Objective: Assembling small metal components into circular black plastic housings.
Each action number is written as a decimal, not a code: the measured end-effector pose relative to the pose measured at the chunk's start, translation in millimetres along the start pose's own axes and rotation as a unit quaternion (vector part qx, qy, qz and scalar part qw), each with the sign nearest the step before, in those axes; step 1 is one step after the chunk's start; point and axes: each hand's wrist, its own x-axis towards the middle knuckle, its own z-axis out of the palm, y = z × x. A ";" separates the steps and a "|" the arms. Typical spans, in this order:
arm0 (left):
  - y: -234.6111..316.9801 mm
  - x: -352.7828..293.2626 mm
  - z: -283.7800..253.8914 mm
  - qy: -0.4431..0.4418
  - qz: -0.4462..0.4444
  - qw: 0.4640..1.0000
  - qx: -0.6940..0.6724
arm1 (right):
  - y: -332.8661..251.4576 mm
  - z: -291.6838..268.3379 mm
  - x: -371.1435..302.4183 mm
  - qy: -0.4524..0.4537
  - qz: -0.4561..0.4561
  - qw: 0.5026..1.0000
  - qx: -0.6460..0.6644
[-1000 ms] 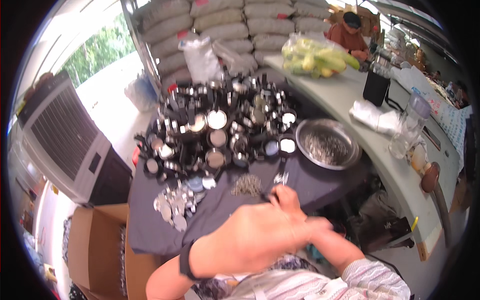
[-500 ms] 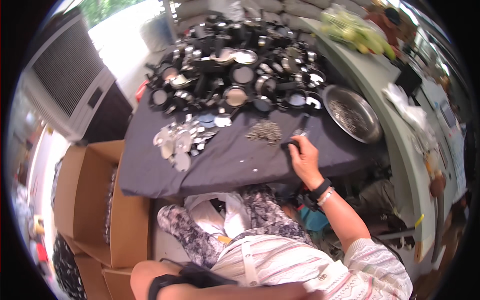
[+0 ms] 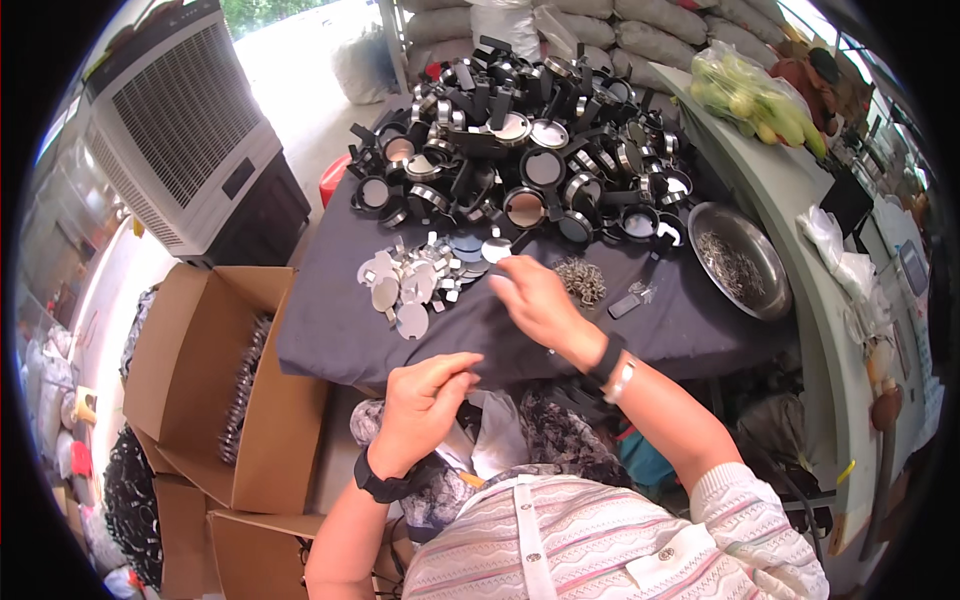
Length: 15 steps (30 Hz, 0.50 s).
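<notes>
My right hand (image 3: 540,305) reaches over the dark-clothed table (image 3: 330,330), its fingertips just below a round silver disc (image 3: 497,248) at the edge of a heap of flat silver discs (image 3: 410,285). I see nothing held in it. My left hand (image 3: 425,395) hovers at the table's front edge with the fingers curled against the thumb and nothing visible inside. A big pile of black round cases (image 3: 520,140), some with mirror inserts, fills the far half of the table. A small heap of metal pins (image 3: 580,280) lies just right of my right hand.
A steel bowl (image 3: 745,265) with small metal parts sits at the table's right end, a small black piece (image 3: 625,305) beside it. An air cooler (image 3: 190,130) and open cardboard boxes (image 3: 230,390) stand left. A pale counter (image 3: 800,210) with bagged fruit (image 3: 760,100) curves along the right.
My right hand has moved left from the pin heap toward the silver discs. My left hand has come up from below to the table's front edge. The view has tilted down.
</notes>
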 end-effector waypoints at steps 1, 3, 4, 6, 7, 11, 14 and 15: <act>-4.6 -2.6 -3.1 0.000 0.006 1.000 0.003 | 12.3 14.5 16.4 -0.029 0.007 0.999 -0.027; -18.7 -21.8 -18.5 0.046 -0.065 0.997 -0.003 | 10.3 39.1 48.5 -0.138 0.109 0.982 -0.069; -24.3 -32.9 -25.7 0.072 -0.091 0.993 -0.017 | 16.7 48.6 57.2 -0.139 0.137 0.973 -0.127; -36.6 -67.4 -47.7 0.130 -0.141 0.981 -0.040 | 30.9 73.6 72.6 -0.158 0.205 0.947 -0.191; -47.4 -86.9 -58.6 0.166 -0.162 0.971 -0.054 | 41.6 82.8 76.8 -0.148 0.214 0.942 -0.211; -65.4 -170.0 -111.4 0.313 -0.250 0.916 -0.038 | 60.5 91.6 87.4 -0.218 0.143 0.941 -0.214; -65.9 -239.5 -147.7 0.456 -0.292 0.841 -0.001 | 64.3 90.0 87.1 -0.161 0.123 0.979 -0.019; -68.9 -267.2 -159.8 0.505 -0.298 0.810 0.002 | 63.4 92.1 85.2 -0.153 0.110 0.982 -0.015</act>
